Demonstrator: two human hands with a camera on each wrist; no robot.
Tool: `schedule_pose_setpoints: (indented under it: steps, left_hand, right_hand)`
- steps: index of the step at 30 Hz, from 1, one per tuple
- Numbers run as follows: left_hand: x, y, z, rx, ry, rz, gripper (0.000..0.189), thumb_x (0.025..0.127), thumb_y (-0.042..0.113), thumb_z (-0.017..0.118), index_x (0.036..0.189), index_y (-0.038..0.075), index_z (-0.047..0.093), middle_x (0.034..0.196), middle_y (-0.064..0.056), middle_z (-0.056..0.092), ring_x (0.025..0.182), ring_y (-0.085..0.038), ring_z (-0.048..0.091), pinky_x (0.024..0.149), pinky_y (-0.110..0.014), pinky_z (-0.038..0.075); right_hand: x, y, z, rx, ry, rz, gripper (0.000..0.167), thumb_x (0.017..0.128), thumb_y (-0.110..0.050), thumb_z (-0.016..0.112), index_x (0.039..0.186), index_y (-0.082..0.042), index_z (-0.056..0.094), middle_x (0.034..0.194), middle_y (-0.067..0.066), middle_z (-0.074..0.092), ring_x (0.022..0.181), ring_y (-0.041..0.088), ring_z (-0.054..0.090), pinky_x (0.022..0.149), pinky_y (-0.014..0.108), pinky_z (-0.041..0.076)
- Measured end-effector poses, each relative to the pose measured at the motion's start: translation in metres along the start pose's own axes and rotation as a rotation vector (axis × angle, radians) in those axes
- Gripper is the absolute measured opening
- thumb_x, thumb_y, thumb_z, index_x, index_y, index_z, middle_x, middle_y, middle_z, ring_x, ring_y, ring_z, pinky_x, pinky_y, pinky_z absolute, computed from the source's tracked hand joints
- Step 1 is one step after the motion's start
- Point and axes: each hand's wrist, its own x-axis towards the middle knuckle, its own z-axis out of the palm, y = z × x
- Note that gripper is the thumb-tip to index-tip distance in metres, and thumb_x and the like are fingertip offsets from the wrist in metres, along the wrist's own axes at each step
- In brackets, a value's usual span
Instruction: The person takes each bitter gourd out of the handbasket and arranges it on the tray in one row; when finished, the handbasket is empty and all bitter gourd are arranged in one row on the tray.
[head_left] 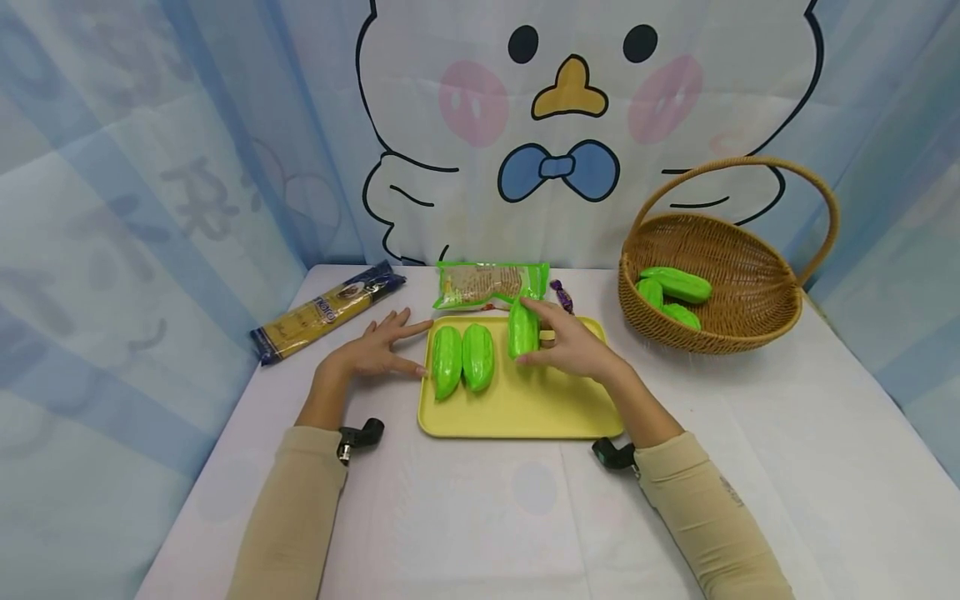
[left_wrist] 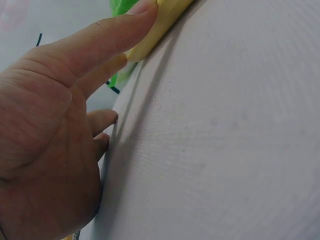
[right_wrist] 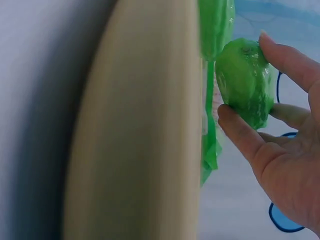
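My right hand grips a bright green, glossy toy cucumber over the back middle of the yellow tray. In the right wrist view, thumb and fingers are curled round this cucumber from its sides. Two similar green cucumbers lie side by side, lengthwise, at the tray's left end. Beside the tray's left edge is my left hand, fingers spread. Its thumb lies along the tray's rim in the left wrist view, holding nothing.
A wicker basket with a tall handle stands at the back right, with several green toy vegetables inside. Behind the tray lie a green-edged noodle packet and a purple-wrapped sweet. A blue and yellow pasta packet lies back left.
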Motion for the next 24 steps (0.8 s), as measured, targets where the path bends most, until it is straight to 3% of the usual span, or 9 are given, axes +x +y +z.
schedule_pose_setpoints:
  steps: [14, 24]
  left_hand:
    - [-0.001, 0.0, 0.0, -0.005, 0.011, 0.005, 0.099, 0.083, 0.058, 0.081, 0.164, 0.029, 0.033, 0.176, -0.016, -0.001, 0.162, -0.038, -0.012, 0.129, -0.061, -0.012]
    - [-0.001, -0.001, 0.0, 0.003, 0.014, 0.005, 0.099, 0.083, 0.058, 0.081, 0.165, 0.03, 0.032, 0.176, -0.016, -0.001, 0.162, -0.038, -0.012, 0.129, -0.061, -0.012]
  right_hand:
    - [0.003, 0.003, 0.01, -0.147, -0.065, 0.002, 0.1, 0.086, -0.034, 0.087, 0.166, -0.014, 0.029, 0.169, 0.019, 0.026, 0.144, 0.041, 0.047, 0.118, 0.055, 0.045]
    - [0.001, 0.0, 0.012, -0.115, -0.122, 0.039, 0.095, 0.088, -0.033, 0.085, 0.164, -0.011, 0.033, 0.164, 0.011, 0.042, 0.13, 0.034, 0.058, 0.107, 0.048, 0.054]
